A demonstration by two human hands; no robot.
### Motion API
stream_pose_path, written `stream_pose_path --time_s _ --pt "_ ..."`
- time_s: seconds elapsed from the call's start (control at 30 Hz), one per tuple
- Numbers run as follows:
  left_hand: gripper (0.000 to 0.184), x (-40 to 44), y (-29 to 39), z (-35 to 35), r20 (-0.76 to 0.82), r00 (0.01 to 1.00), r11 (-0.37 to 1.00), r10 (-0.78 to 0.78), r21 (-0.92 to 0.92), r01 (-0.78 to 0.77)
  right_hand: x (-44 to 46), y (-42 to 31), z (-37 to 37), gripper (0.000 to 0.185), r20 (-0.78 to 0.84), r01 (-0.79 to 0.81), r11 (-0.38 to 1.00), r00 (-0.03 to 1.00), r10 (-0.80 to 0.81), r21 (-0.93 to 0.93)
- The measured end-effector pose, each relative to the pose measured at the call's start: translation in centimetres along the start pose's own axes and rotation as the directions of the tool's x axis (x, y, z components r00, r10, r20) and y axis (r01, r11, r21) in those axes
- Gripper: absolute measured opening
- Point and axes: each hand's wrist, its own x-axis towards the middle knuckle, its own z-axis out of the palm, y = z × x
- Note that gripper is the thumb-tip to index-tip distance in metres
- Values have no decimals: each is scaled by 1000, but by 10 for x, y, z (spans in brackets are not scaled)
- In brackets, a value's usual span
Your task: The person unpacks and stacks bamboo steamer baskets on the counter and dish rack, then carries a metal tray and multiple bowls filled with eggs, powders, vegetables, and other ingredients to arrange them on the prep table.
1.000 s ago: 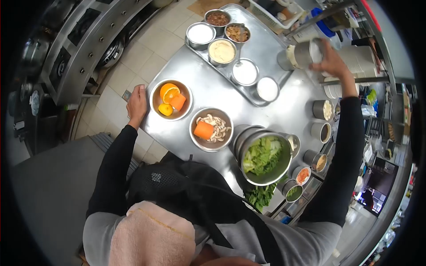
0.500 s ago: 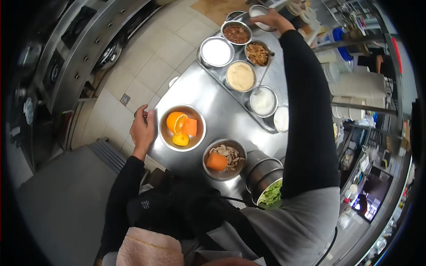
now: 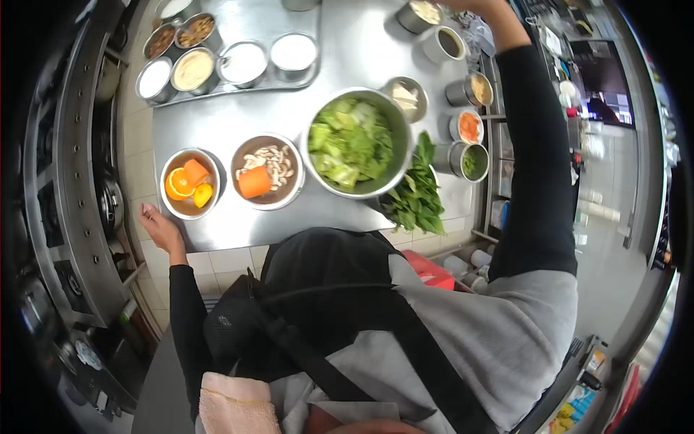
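Note:
My left hand (image 3: pixel 160 228) is at the table's left edge, its fingers curled beside the bowl (image 3: pixel 215 205) of orange, carrot and a yellow piece. My right hand (image 3: pixel 481 7) reaches to the top edge of the view, where its fingers are cut off; a container of pale pieces (image 3: pixel 419 16) is the nearest thing. In the middle stand a bowl of sliced mushrooms with a carrot chunk (image 3: pixel 254 182) and a large pot of chopped lettuce (image 3: pixel 352 143). Leafy greens (image 3: pixel 417 192) lie to the pot's right.
A tray (image 3: pixel 309 79) at the upper left bears several metal containers of white powder, a beige paste and brown pieces. Along the right side of the steel table (image 3: pixel 275 231) stand several small containers, one with diced orange food (image 3: pixel 468 127). A stove (image 3: pixel 76 239) is at the far left.
The view has turned, so the tray now appears at the upper left. My right hand, earlier holding a metal container, has moved from the tray's far end to the table's far right side.

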Motion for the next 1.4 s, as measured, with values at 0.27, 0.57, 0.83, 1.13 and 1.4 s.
stream_pose_path --time_s 0.27,0.57,0.83,1.13,1.4 --pt "46 -30 0 -27 -462 880 963 108 -173 -209 -259 67 129 18 64 -349 786 927 370 510" --pt "38 -99 151 -71 -226 895 724 383 -528 -443 -393 132 184 25 36 -535 556 740 671 637" --pt "26 -149 306 -70 8 496 279 868 -835 -475 -354 97 247 23 11 -349 503 829 558 791" --pt "41 -283 474 23 747 18 706 664 -620 -342 -342 55 147 20 -130 -244 637 867 482 731" --pt "40 -281 484 44 763 -39 723 645 -626 -292 -352 13 150 47 -12 -51 79 765 644 996"
